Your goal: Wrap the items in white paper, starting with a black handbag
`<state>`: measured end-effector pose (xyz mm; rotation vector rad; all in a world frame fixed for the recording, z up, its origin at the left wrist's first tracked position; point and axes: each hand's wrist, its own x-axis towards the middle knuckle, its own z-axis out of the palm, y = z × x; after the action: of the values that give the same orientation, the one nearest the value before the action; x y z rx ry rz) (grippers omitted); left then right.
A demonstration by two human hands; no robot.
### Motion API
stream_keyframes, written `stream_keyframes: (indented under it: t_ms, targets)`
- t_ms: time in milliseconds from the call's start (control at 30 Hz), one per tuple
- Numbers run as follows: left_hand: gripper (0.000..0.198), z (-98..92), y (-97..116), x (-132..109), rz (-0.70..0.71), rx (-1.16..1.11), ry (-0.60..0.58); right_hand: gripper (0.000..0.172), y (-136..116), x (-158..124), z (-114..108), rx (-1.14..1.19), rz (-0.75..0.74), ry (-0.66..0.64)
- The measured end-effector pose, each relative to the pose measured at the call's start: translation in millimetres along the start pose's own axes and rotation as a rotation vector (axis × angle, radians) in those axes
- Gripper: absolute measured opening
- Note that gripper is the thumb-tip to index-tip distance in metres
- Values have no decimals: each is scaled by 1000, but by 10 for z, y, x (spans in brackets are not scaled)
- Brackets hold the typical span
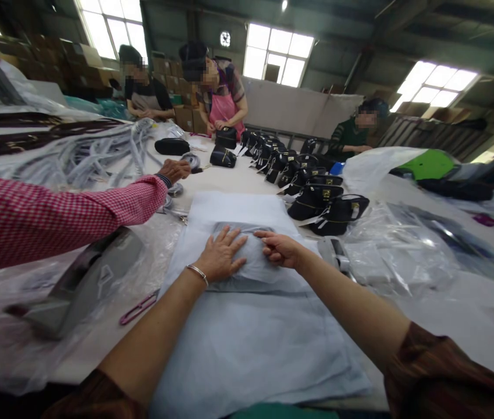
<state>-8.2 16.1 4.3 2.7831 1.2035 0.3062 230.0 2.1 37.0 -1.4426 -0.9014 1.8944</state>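
A thin pale blue-grey sheet lies in a layered stack on the table in front of me. A darker, roughly rectangular shape shows among its layers; what it is I cannot tell. My left hand rests flat on this shape, fingers spread, with a bracelet at the wrist. Beside it, my right hand touches the sheet with its index finger stretched out and the other fingers curled. Nothing visible is held in either hand.
Black handbags with white tags stand in a row beyond. A co-worker's checked sleeve reaches in from the left. Grey tape dispensers flank the stack, with pink-handled scissors and plastic bags nearby. Other people work across the table.
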Motion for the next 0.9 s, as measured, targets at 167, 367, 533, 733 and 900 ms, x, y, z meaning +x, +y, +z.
stream_keyframes:
  t_ms: [167,367,533,733,900]
  targets:
    - [75,-162,61,88,-20,21,-123,47,22,16,-18,-23,-11,4]
    - [78,-353,191,204,-60,-1,-275,50,4,25,-5,-71,-14,31]
    - [78,-335,209,280,-18,-32,-283,57,-6,13,41,-206,-55,81]
    - [81,-212,177,330,26,-21,-256,60,-33,37,35,-849,-204,210]
    - [83,-188,176,317,23,-28,-246,66,-107,-31,-7,-1454,-327,551]
